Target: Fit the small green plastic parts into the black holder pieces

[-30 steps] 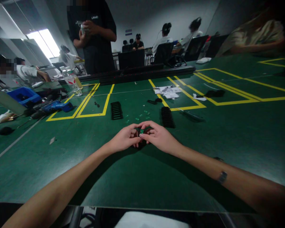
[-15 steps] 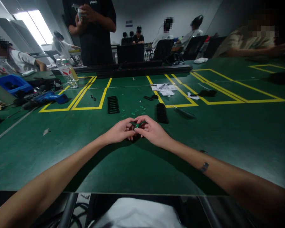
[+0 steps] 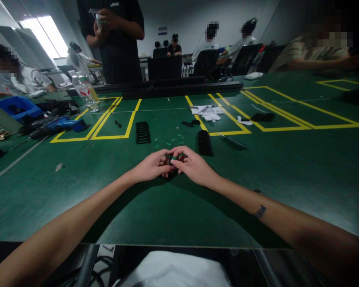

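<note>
My left hand (image 3: pixel 152 165) and my right hand (image 3: pixel 191 163) meet at the fingertips above the green table (image 3: pixel 179 223). Between the right thumb and fingers is a small green piece (image 3: pixel 174 158). The left fingers curl round a small dark part (image 3: pixel 169 157), mostly hidden. Just beyond the hands lie several small green pieces (image 3: pixel 168 144). A black slotted frame (image 3: pixel 143 132) is to their left, and a black ridged block (image 3: pixel 205 142) to their right.
Crumpled white paper (image 3: pixel 208 112) and small black parts (image 3: pixel 188 123) lie farther back. At the left are a bottle (image 3: pixel 86 93), a blue bin (image 3: pixel 16 107) and a blue tool (image 3: pixel 60 124). A person in black (image 3: pixel 119 48) stands across the table; others sit around.
The green piece between my fingers shows less than before, more covered by the right thumb. Both hands stay in nearly the same place.
</note>
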{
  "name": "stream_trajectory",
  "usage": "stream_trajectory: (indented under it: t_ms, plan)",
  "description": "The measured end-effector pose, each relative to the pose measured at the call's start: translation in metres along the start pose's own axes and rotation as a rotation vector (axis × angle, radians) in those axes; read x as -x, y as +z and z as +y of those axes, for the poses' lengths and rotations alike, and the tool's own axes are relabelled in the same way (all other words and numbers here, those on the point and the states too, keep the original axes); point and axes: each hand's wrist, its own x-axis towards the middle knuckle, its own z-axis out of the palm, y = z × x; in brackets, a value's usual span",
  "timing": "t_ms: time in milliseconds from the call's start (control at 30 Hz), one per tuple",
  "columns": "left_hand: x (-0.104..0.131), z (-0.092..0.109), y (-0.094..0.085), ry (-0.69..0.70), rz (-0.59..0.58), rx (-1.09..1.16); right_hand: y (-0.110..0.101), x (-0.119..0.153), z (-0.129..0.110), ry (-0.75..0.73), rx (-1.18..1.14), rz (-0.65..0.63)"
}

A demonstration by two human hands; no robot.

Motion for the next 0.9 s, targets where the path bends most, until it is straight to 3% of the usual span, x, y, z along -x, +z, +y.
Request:
stream_trajectory:
  t_ms: [900]
  plan:
    - [0.0011,0.0007,-0.0005,-0.005,0.001,-0.002,-0.0022,-0.0001,-0.0012,-0.004,-0.06,0.028]
